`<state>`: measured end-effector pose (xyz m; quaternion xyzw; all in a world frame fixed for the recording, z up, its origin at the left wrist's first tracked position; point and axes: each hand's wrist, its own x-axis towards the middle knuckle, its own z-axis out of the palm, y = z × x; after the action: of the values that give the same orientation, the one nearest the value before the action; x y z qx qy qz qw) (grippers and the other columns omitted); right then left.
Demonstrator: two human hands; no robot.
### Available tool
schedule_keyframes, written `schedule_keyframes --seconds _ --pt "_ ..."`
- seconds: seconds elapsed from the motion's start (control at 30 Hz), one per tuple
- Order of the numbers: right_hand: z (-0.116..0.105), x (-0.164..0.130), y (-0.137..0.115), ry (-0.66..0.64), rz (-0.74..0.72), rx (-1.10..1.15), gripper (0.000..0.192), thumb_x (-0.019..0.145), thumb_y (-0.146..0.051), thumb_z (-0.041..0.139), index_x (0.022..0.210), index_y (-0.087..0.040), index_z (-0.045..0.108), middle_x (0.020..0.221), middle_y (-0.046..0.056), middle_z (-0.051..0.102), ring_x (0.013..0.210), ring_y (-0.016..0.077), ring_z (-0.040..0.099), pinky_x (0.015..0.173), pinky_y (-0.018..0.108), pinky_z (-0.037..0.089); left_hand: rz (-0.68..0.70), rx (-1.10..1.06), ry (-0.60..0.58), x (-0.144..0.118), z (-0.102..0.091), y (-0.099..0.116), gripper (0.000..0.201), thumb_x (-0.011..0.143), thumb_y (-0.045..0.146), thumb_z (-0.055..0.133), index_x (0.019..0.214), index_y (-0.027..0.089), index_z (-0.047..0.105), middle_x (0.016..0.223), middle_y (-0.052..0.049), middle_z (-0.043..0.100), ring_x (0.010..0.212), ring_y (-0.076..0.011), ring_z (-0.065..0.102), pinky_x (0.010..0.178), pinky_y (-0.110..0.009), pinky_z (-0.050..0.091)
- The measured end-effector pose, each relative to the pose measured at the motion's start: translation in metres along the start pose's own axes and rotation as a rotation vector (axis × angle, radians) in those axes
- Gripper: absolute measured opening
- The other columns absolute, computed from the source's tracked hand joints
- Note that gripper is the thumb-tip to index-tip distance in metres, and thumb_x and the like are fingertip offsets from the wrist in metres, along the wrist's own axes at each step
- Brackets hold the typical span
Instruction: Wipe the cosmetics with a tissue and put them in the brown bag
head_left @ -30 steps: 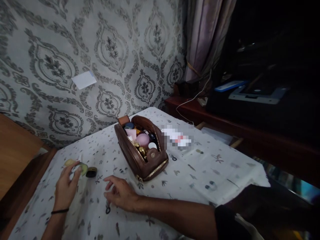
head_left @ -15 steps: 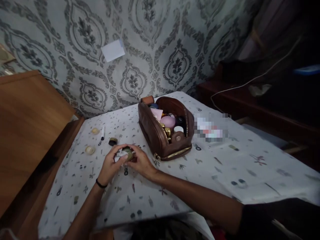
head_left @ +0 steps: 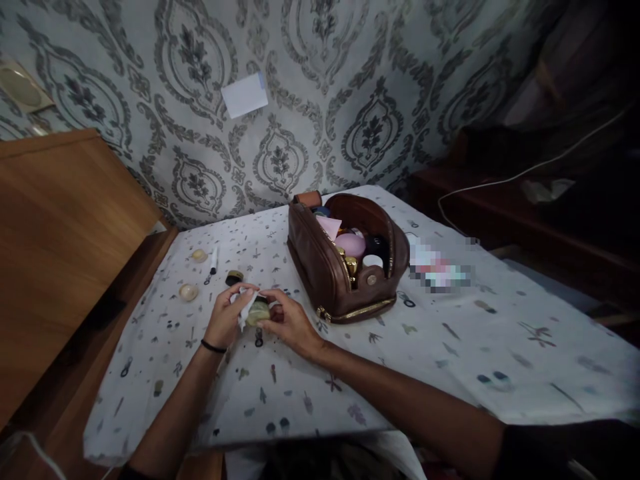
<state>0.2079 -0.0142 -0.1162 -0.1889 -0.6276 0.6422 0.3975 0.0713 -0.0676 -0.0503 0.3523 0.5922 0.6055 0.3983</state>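
**Two hands on a small jar, printed tablecloth, brown pouch alongside**

Left hand [head_left: 227,320]: fingers curled round a scrap of white tissue [head_left: 246,303], pressing it against the small greenish jar [head_left: 259,312]; a dark band sits on the wrist.
Right hand [head_left: 290,323]: closed on the same jar from the other side, fingertips [head_left: 273,309] on its rim; the two hands meet over it.
Jar: held just above the tablecloth [head_left: 400,360], near the left-centre of the table, a short way in front of the brown zip pouch [head_left: 330,273].
Pouch: open at the top, standing upright, packed with small pots and tubes, a pink rounded item among them; its zip edge faces the hands.
Loose items, left of the hands: a dark lid [head_left: 233,277] just behind the tissue; a slim pen-like stick [head_left: 213,263]; two pale round pieces [head_left: 189,292], one farther back near the wall.
Edges: the cloth's left edge runs close beside a wooden cabinet [head_left: 60,227]; the back edge meets patterned wallpaper [head_left: 350,100]; the near edge hangs over in front of the person.
Open room: a wide bare stretch of cloth lies right of the pouch and toward the near right corner; a narrower strip lies between the hands and the near edge; a blurred-out patch rests behind the pouch on the right.
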Motion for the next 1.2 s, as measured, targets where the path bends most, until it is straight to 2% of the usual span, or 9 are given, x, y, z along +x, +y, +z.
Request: schedule_keyframes --seconds 0.1,0.23,0.33,0.43,0.63,0.77,0.9,1.07,1.2 --pt "-0.002 0.002 0.002 0.016 0.028 0.102 0.046 0.07 -0.026 0.078 0.114 -0.023 0.065 0.109 0.002 0.067 0.073 0.0099 0.058 0.068 0.023 0.051 -0.042 -0.079 0.006 0.002 0.004 -0.002 0.047 0.059 0.052 0.087 0.082 0.013 0.073 0.068 -0.001 0.068 0.059 -0.0117 0.059 0.053 -0.02 0.043" --pt "-0.005 0.005 0.006 0.046 0.019 0.193 0.052 0.071 -0.031 0.081 0.121 -0.026 0.068 0.119 0.004 0.063 0.092 0.0151 0.063 0.086 0.031 0.053 -0.131 -0.093 -0.057 0.002 0.001 -0.008 0.054 0.061 0.057 0.085 0.091 0.014 0.074 0.074 -0.003 0.071 0.056 -0.0112 0.057 0.045 -0.019 0.039" --pt "-0.004 0.007 0.01 0.033 0.075 0.286 0.061 0.069 -0.034 0.082 0.128 -0.026 0.066 0.121 0.005 0.061 0.107 0.0198 0.063 0.096 0.036 0.051 -0.083 -0.058 -0.046 0.001 -0.002 -0.015 0.05 0.064 0.053 0.085 0.095 0.016 0.074 0.085 -0.005 0.074 0.073 -0.0157 0.066 0.061 -0.022 0.049" --pt "-0.001 0.007 0.012 0.009 0.147 0.332 0.071 0.066 -0.039 0.085 0.132 -0.026 0.062 0.125 0.005 0.06 0.108 0.0212 0.064 0.096 0.038 0.052 -0.008 0.031 -0.039 0.001 -0.002 -0.018 0.044 0.069 0.052 0.082 0.095 0.018 0.073 0.093 -0.006 0.074 0.09 -0.0204 0.068 0.078 -0.027 0.051" --pt "-0.003 0.008 0.011 0.073 0.237 0.166 0.087 0.058 -0.032 0.09 0.136 -0.023 0.054 0.123 0.007 0.061 0.104 0.0214 0.065 0.091 0.035 0.053 0.168 0.288 -0.106 0.003 -0.001 -0.015 0.031 0.073 0.049 0.077 0.081 0.019 0.072 0.1 -0.007 0.073 0.101 -0.0245 0.064 0.093 -0.031 0.046" --pt "-0.004 0.007 0.005 0.051 0.191 -0.092 0.088 0.053 -0.025 0.092 0.133 -0.018 0.055 0.124 0.009 0.06 0.111 0.0257 0.062 0.096 0.039 0.051 0.179 0.323 -0.181 0.006 -0.003 -0.013 0.029 0.076 0.047 0.075 0.077 0.019 0.069 0.092 -0.005 0.071 0.092 -0.0224 0.063 0.088 -0.03 0.047" --pt "-0.003 0.004 0.0 -0.031 0.066 -0.397 0.073 0.053 -0.027 0.093 0.12 -0.02 0.064 0.114 0.007 0.061 0.109 0.027 0.058 0.096 0.042 0.049 0.145 0.324 -0.07 0.008 0.001 -0.01 0.035 0.068 0.049 0.081 0.078 0.018 0.066 0.074 0.001 0.063 0.074 -0.0168 0.057 0.071 -0.024 0.046" --pt "-0.003 0.002 0.0 -0.026 0.021 -0.341 0.071 0.057 -0.027 0.093 0.122 -0.022 0.065 0.115 0.006 0.058 0.107 0.0238 0.059 0.094 0.037 0.049 0.031 0.1 0.105 0.006 0.008 -0.012 0.046 0.058 0.051 0.087 0.084 0.02 0.065 0.069 0.004 0.063 0.061 -0.0129 0.057 0.057 -0.02 0.045" --pt "-0.003 0.002 -0.001 0.046 -0.02 -0.27 0.063 0.057 -0.022 0.093 0.116 -0.023 0.069 0.106 0.002 0.057 0.102 0.0205 0.059 0.093 0.034 0.049 -0.049 -0.026 0.167 0.005 0.008 -0.016 0.047 0.054 0.047 0.089 0.086 0.02 0.067 0.076 0.002 0.07 0.067 -0.0157 0.065 0.058 -0.02 0.049"
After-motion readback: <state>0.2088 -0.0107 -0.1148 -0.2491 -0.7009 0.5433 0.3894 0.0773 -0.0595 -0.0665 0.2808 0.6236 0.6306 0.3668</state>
